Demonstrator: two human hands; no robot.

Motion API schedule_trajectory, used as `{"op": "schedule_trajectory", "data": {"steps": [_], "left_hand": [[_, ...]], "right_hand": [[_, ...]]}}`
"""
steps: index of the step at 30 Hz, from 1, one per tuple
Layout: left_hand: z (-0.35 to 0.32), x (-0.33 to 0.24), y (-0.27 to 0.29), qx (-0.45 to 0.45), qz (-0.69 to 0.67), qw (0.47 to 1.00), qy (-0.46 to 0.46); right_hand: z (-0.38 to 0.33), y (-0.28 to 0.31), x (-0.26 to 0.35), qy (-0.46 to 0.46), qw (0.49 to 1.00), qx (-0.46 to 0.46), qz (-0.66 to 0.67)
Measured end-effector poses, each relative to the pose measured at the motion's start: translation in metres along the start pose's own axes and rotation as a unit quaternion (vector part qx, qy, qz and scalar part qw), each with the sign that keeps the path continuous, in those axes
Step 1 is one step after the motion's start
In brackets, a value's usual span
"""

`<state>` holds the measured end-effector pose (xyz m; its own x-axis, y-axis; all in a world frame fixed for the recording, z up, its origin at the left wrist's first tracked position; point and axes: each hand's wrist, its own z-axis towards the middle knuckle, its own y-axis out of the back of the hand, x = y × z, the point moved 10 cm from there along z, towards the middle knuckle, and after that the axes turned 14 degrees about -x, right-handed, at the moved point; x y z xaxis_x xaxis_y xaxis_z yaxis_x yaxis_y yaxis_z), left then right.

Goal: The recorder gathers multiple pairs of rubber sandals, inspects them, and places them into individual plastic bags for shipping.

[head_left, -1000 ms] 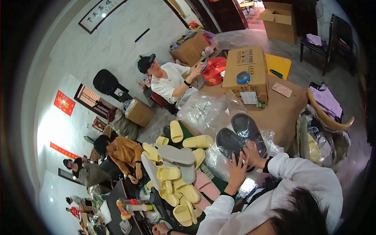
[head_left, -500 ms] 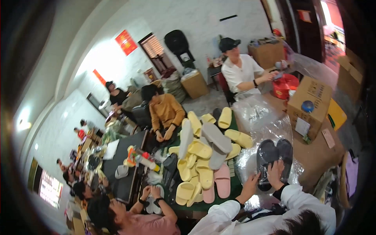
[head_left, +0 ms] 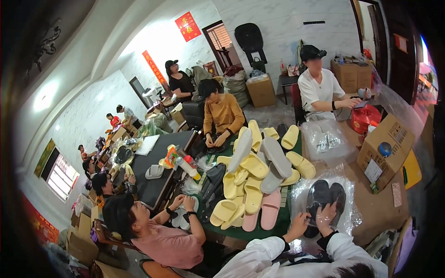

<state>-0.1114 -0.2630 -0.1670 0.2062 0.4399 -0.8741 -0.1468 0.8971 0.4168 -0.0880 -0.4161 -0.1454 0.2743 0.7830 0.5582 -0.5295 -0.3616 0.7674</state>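
A pair of black slide slippers (head_left: 320, 191) lies side by side on the table at the right, with clear plastic around them. My right hand (head_left: 326, 216) rests on the slippers' near part, its fingers stretched out and apart; some sheen of plastic shows about it, and I cannot tell whether it is inside the bag. Beside the slippers' left edge, my left hand (head_left: 299, 225) has its fingers closed on the near edge of the clear plastic bag (head_left: 299, 199). Both my white-sleeved forearms come in from below.
Yellow slippers (head_left: 254, 194), grey slippers (head_left: 276, 157) and pink slippers (head_left: 270, 211) are heaped to the left. More clear bags (head_left: 327, 141) lie beyond. A cardboard box (head_left: 387, 148) and red basin (head_left: 365, 119) stand at the right. Co-workers sit around, one in pink (head_left: 169, 245) nearby.
The view has turned left, so the room shifts right in it. My right hand has moved slightly over the slippers, and the plastic now shows more plainly around them.
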Motion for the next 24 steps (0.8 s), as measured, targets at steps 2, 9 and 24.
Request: {"op": "schedule_trajectory", "data": {"steps": [2, 9, 24], "left_hand": [[-0.002, -0.021, -0.003, 0.017, -0.006, 0.999, -0.040], [0.037, -0.005, -0.008, -0.007, -0.116, 0.990, 0.079], [0.090, -0.145, -0.009, 0.137, -0.251, 0.943, 0.168]], "right_hand": [[0.004, 0.001, -0.010, -0.022, 1.000, -0.004, -0.015], [0.027, 0.050, 0.018, 0.184, 0.969, 0.031, 0.163], [0.006, 0.143, 0.022, 0.093, 0.990, 0.052, 0.094]]}}
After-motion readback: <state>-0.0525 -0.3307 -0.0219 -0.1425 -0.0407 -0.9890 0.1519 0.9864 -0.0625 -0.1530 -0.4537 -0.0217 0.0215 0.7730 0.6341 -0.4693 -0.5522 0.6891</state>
